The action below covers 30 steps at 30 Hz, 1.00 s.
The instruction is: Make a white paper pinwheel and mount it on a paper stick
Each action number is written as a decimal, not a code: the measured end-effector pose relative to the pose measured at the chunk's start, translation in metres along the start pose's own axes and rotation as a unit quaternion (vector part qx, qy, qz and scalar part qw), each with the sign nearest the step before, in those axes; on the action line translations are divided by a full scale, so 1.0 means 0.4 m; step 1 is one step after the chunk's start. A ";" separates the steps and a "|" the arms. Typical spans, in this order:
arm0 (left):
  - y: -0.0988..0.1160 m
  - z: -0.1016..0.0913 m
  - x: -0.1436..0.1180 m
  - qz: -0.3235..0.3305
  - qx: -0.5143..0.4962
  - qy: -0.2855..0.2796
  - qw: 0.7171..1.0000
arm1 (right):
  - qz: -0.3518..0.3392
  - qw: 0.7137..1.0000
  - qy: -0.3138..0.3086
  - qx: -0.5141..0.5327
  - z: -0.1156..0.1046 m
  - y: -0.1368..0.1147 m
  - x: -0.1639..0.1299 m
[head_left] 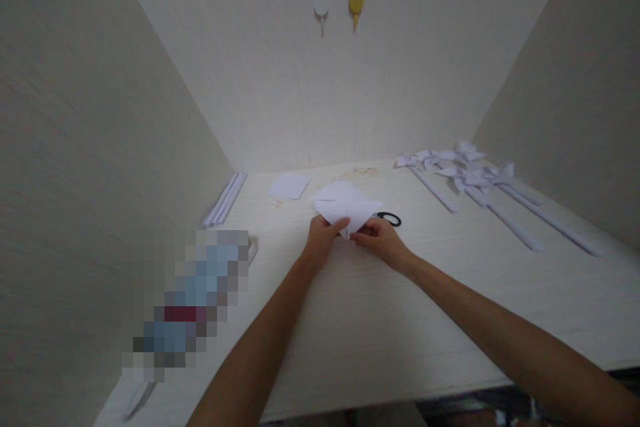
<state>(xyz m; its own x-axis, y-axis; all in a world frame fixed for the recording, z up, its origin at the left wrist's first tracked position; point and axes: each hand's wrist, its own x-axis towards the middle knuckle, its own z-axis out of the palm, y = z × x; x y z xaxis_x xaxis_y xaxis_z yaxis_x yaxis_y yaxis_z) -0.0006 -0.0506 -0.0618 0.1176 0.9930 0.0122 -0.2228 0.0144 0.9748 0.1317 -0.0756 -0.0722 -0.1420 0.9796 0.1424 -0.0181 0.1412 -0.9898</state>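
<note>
A big pale surface (pixel 380 320) fills the lower half of the frame, with tall pale walls around it on the left, back and right. In the right middle of the frame lies a bunch of white paper pinwheels (pixel 470 173) on long white sticks, lying flat on the surface. At the lower left is a blurred patch that cannot be made out. At the left middle, next to the wall, lies a small bundle of white sticks (pixel 226 199). Near the middle of the frame both hands meet on a folded white paper (pixel 347 205). The left hand (pixel 325 237) holds the paper's near corner, with its fingers closed on it. The right hand (pixel 383 239) pinches the same corner from the other side, fingers shut on the paper too. A small flat white sheet (pixel 289 185) lies behind and to the left. Black scissors (pixel 390 217) peek out just past the right hand. High on the back wall are a white hook (pixel 321 7) and a yellow hook (pixel 356 5).
</note>
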 end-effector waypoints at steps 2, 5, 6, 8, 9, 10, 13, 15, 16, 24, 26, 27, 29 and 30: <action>0.003 0.002 -0.003 0.001 0.001 -0.001 1.000 | -0.001 1.000 0.004 0.000 0.000 0.000 0.000; 0.005 0.003 -0.004 0.004 0.000 -0.013 1.000 | 0.004 1.000 0.012 0.000 -0.003 0.001 0.001; 0.005 0.002 -0.004 0.004 0.000 -0.017 1.000 | 0.004 1.000 0.012 -0.001 -0.004 0.003 0.001; 0.003 0.001 -0.002 0.005 -0.001 -0.019 1.000 | 0.003 1.000 0.008 -0.010 -0.005 0.007 0.001; 0.002 0.001 -0.002 0.004 -0.002 -0.018 1.000 | 0.000 1.000 0.005 -0.020 -0.005 0.009 0.001; 0.002 0.001 -0.002 0.003 -0.003 -0.016 1.000 | -0.003 1.000 0.003 -0.030 -0.005 0.010 0.001; 0.003 0.001 -0.002 0.002 0.007 -0.007 1.000 | -0.012 0.998 0.001 -0.059 -0.003 0.011 0.000; 0.005 0.001 -0.003 0.001 0.013 -0.004 1.000 | -0.014 0.997 0.002 -0.070 -0.002 0.010 0.000; 0.006 0.002 -0.003 0.000 0.014 -0.002 1.000 | -0.015 0.997 0.004 -0.074 -0.002 0.009 0.001; 0.003 0.000 -0.004 -0.001 0.027 -0.007 1.000 | -0.044 0.995 0.030 -0.088 -0.004 0.017 0.007; 0.003 -0.002 -0.003 0.004 0.040 -0.015 0.999 | -0.060 0.992 0.026 -0.107 -0.007 0.022 0.010; 0.003 -0.003 -0.003 0.006 0.045 -0.017 0.999 | -0.067 0.991 0.022 -0.113 -0.009 0.025 0.011; 0.005 -0.003 -0.004 0.003 0.046 -0.020 0.999 | -0.074 0.990 0.014 -0.116 -0.010 0.027 0.013; 0.006 -0.002 -0.004 0.000 0.040 -0.018 0.999 | -0.071 0.991 0.012 -0.114 -0.009 0.027 0.013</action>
<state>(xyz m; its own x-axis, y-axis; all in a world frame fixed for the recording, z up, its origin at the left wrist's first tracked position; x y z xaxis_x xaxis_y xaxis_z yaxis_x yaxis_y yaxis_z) -0.0021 -0.0521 -0.0598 0.1521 0.9882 0.0179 -0.1443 0.0043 0.9895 0.1345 -0.0685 -0.0821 -0.1297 0.9503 0.2831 0.1874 0.3039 -0.9341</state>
